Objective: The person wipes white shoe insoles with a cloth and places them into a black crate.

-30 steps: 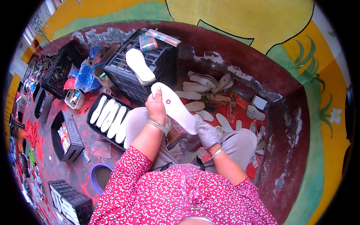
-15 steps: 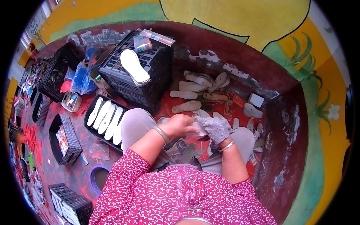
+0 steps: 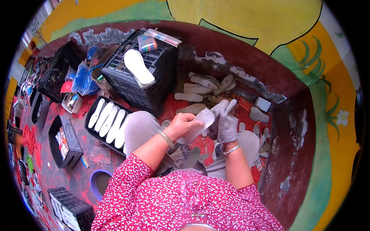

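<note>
My left hand [image 3: 184,126], bare with a bangle on the wrist, pinches a pale shoe insole [image 3: 207,116] above my lap. The insole is tilted, one end up and the other pointing down towards my knees. Beside its upper end is my right hand [image 3: 226,122], in a grey knitted glove, with fingers stretched up and apart. Whether the glove touches the insole I cannot tell. White insoles [image 3: 103,122] stand in a row in a black tray [image 3: 91,112] by my left knee. A stack of white insoles [image 3: 138,68] lies on an upturned black crate [image 3: 163,63].
Loose insoles [image 3: 204,84] lie heaped on the red floor against the wall, with a small white box [image 3: 263,104] near them. To the left are a grey basket [image 3: 74,148], a purple-rimmed bucket [image 3: 93,184] and a black crate of white pieces [image 3: 79,206]. The wall [image 3: 285,146] curves close on my right.
My gloved right hand has risen and opened its fingers, away from the insole. The insole in my left hand is now tilted and more of it shows.
</note>
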### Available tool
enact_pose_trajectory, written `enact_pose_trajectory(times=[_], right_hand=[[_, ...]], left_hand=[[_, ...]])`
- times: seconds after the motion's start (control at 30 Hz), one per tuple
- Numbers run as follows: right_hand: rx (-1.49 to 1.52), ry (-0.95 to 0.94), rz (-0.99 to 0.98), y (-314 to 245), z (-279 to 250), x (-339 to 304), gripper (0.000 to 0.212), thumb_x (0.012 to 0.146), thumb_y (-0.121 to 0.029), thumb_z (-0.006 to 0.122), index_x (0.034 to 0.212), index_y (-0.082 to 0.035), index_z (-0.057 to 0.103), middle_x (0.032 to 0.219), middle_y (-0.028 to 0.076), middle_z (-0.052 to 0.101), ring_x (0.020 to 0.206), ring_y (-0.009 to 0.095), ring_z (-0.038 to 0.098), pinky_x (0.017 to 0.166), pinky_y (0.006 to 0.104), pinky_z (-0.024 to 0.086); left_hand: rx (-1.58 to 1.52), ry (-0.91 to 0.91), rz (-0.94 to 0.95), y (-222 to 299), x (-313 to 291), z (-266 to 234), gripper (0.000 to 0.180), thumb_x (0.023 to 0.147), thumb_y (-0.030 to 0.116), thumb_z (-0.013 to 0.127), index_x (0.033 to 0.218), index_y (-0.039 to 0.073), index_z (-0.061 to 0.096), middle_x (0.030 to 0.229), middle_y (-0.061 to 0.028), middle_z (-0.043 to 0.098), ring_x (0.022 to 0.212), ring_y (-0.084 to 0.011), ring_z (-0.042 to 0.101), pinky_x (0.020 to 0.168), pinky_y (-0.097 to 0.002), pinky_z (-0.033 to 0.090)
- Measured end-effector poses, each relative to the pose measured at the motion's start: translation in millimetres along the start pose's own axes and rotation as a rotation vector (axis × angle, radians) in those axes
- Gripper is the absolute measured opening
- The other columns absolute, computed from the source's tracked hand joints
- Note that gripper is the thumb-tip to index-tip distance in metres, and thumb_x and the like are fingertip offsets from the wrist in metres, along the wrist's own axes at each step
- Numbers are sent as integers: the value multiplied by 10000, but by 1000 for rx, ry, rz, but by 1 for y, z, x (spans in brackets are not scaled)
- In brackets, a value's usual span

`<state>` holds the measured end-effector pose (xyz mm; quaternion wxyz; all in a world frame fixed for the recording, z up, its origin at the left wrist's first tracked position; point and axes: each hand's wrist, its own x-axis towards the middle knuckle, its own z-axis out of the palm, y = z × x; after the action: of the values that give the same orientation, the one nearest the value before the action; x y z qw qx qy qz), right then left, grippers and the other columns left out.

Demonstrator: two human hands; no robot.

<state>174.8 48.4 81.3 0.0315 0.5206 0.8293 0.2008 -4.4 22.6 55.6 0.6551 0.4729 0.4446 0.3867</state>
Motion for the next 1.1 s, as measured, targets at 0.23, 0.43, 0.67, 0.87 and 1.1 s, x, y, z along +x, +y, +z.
enact_pose_trajectory(times=[0.23, 0.43, 0.67, 0.87, 1.1], right_hand=[[474, 274, -49, -13, 36, -19, 278, 743, -190, 538, 996, -80, 578, 824, 95, 600, 739, 243, 607, 616, 355, 482], [1231, 123, 473, -10, -26, -9, 180, 747, -197, 562, 886, -84, 573, 767, 127, 603, 721, 263, 617, 636, 385, 491], [765, 35, 247, -27, 71, -5, 182, 793, -158, 547, 919, -28, 565, 782, 159, 577, 725, 245, 604, 625, 358, 487], [1755, 98, 339, -53, 78, -5, 219, 876, -129, 436, 1015, -13, 559, 917, 157, 595, 841, 230, 588, 701, 332, 475], [1354, 186, 305, -66, 106, 12, 281, 871, -109, 423, 1116, 5, 499, 970, 196, 591, 844, 296, 603, 717, 354, 483]], left_hand=[[62, -172, -30, -10, 2, 9, 212, 807, 224, 679, 839, 18, 638, 736, 27, 603, 603, -41, 513, 545, -201, 427], [54, -113, -60, -15, 3, 7, 192, 828, 199, 650, 863, 11, 636, 760, -12, 632, 628, -72, 569, 557, -227, 465], [-182, -40, -62, -4, 3, 9, 203, 872, 220, 593, 930, 29, 628, 798, 13, 615, 688, -55, 563, 607, -214, 464], [-204, -40, 52, -33, 14, 11, 225, 914, 212, 527, 993, 14, 598, 862, 25, 598, 749, -41, 531, 663, -210, 459], [-241, 108, 216, -42, 15, 18, 199, 913, 178, 522, 964, 4, 605, 822, 34, 591, 713, -35, 515, 625, -198, 435]])
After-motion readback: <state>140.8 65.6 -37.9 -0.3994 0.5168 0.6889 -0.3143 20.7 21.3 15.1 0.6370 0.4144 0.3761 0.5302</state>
